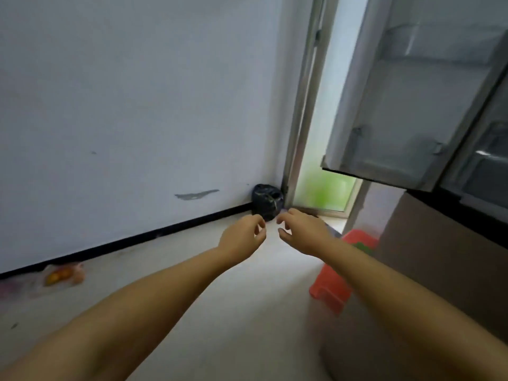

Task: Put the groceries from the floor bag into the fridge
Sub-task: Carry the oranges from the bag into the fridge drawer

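Note:
A clear plastic bag point(61, 274) with orange and yellow groceries lies on the floor at the far left, against the wall. The fridge point(445, 237) stands at the right with its upper door point(398, 105) swung open, showing pale door shelves. My left hand point(243, 233) and my right hand point(298, 229) reach forward side by side over the floor, fingers loosely curled, holding nothing. Both hands are far from the bag and below the open door.
A black plastic bag point(268, 200) sits in the corner by a door frame point(302, 105). A red plastic stool point(342, 268) stands on the floor next to the fridge. The pale floor point(192, 243) stretches along a white wall with a black skirting.

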A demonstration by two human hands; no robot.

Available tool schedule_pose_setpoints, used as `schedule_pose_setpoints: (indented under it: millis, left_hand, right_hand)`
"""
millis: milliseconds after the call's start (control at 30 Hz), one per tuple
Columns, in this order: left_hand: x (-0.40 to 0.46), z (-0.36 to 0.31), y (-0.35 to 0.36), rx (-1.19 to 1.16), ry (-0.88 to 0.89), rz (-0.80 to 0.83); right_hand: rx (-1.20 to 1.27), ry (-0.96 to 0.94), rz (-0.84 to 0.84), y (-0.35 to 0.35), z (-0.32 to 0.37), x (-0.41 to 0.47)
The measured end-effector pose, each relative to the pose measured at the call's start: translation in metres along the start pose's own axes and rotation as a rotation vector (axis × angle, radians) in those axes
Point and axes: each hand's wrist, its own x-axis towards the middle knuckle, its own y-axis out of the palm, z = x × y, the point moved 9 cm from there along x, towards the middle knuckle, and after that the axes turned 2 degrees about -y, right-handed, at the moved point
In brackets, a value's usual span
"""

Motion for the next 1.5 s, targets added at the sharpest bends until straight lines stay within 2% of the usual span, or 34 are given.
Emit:
schedule_pose_setpoints:
  millis: [167,267,367,467,600,833,1000,1167,1300,1500]
  left_hand:
    - [-0.111,0.231,-0.094,0.239,-0.279,0.107]
    - [-0.174,0.344,-0.167,0.293,-0.473,0.079]
    - [-0.211,0.422,-0.225,0.271,-0.621,0.011]
    - [-0.228,0.467,-0.250,0.236,-0.685,-0.034]
    - [-0.220,0.515,-0.250,0.187,-0.730,-0.020]
    - [-0.152,0.615,-0.269,0.150,-0.787,-0.006]
    - [-0.130,0.705,-0.301,0.112,-0.905,-0.007]
    - [-0.138,0.802,-0.320,0.031,-1.028,-0.010]
    - [-0.120,0.896,-0.342,0.004,-1.037,0.023]
    - [-0.070,1.037,-0.377,-0.038,-0.983,0.145]
  right_hand:
    - [0.114,-0.200,0.134,0.094,0.193,0.067]
    - [0.128,-0.327,0.226,0.139,0.302,0.090]
    - [0.126,-0.414,0.303,0.171,0.385,0.117]
    - [0.107,-0.480,0.354,0.191,0.446,0.146]
    - [0.076,-0.548,0.401,0.218,0.495,0.194]
    - [0.037,-0.584,0.473,0.277,0.532,0.324]
    - [0.057,-0.588,0.552,0.317,0.571,0.423]
    - [0.023,-0.635,0.644,0.373,0.635,0.483]
    - [0.019,-0.675,0.698,0.421,0.693,0.535]
    - [0.072,-0.466,0.771,0.495,0.753,0.638]
